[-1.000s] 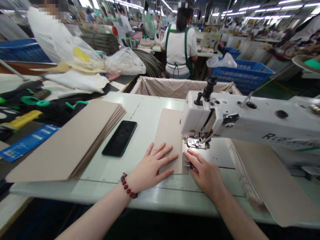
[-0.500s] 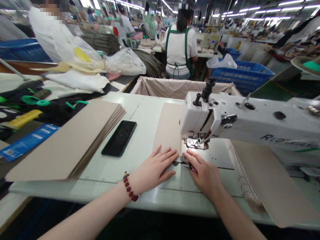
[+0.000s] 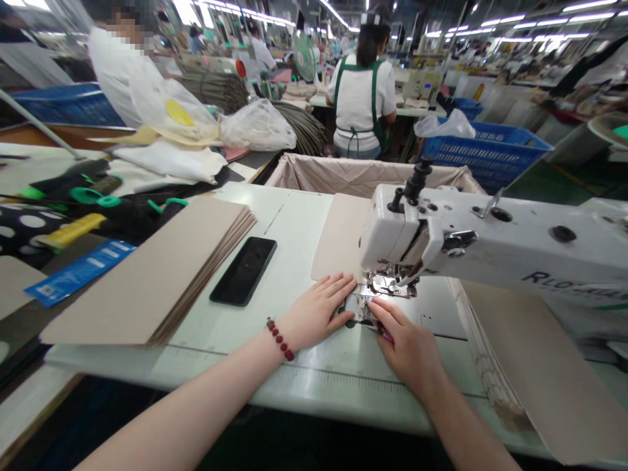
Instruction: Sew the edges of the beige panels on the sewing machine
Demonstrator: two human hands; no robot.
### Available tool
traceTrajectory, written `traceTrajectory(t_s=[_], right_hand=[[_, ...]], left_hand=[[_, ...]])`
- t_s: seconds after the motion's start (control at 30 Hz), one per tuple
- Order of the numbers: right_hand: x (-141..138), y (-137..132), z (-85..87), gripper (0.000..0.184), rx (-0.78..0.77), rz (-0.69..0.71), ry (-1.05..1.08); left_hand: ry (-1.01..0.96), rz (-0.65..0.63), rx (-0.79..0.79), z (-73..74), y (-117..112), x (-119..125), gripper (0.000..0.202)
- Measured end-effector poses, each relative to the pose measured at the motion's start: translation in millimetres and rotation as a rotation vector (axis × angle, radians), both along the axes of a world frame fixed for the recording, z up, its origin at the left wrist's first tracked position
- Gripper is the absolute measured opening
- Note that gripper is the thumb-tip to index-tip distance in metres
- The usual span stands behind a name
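Since the beige panel [image 3: 341,237] has slid toward the far side of the counter [image 3: 294,222] over the last second, its near edge now lies about level with the presser foot [image 3: 392,286] of the sewing machine [image 3: 490,229]; the metal plate [image 3: 360,309], partly hidden by the panel a second ago, now shows on the near side, which suggests that little of the panel's edge is left to pass the foot. The left hand [image 3: 314,316] has gone farther in with it — its grip is wide and flat, closed on nothing, the fingers stretched out at the panel's near edge; the right hand [image 3: 411,341] has barely moved, its fingertips at the plate just short of the foot, its grip narrow around small snips [image 3: 386,335] that the fingers mostly hide. The panel lies flat, its right side running in beneath the machine's head; the phone [image 3: 244,270], the left stack [image 3: 157,268] and the right stack [image 3: 530,347] — all lying apart from it — look undisturbed.
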State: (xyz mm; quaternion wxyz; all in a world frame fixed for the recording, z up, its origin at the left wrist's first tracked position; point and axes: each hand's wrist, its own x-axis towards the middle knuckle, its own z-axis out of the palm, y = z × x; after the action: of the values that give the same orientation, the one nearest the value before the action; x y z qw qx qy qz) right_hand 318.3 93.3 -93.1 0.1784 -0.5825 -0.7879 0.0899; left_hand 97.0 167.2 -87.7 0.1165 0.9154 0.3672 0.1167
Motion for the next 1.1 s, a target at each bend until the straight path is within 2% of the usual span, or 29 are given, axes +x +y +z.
traceTrajectory(t_s=[0.53,0.87,1.0,1.1], right_hand=[[-0.5,-0.2,0.4,0.053,-0.020,-0.013,-0.017],[-3.4,-1.5,3.3,0.051,-0.016,-0.034,-0.030],[-3.9,-2.3,4.2,0.049,-0.016,-0.049,-0.043],[-3.6,-3.7,4.3,0.048,-0.010,-0.050,-0.036]], left_hand=[[-0.020,0.004,-0.024,0.7,1.1,0.1,0.058],[0.006,-0.001,0.015,0.1,-1.6,0.9,0.059],[0.017,0.049,0.065,-3.9,-2.1,1.5,0.068],[0.015,0.092,0.122,0.8,-3.5,3.1,0.066]])
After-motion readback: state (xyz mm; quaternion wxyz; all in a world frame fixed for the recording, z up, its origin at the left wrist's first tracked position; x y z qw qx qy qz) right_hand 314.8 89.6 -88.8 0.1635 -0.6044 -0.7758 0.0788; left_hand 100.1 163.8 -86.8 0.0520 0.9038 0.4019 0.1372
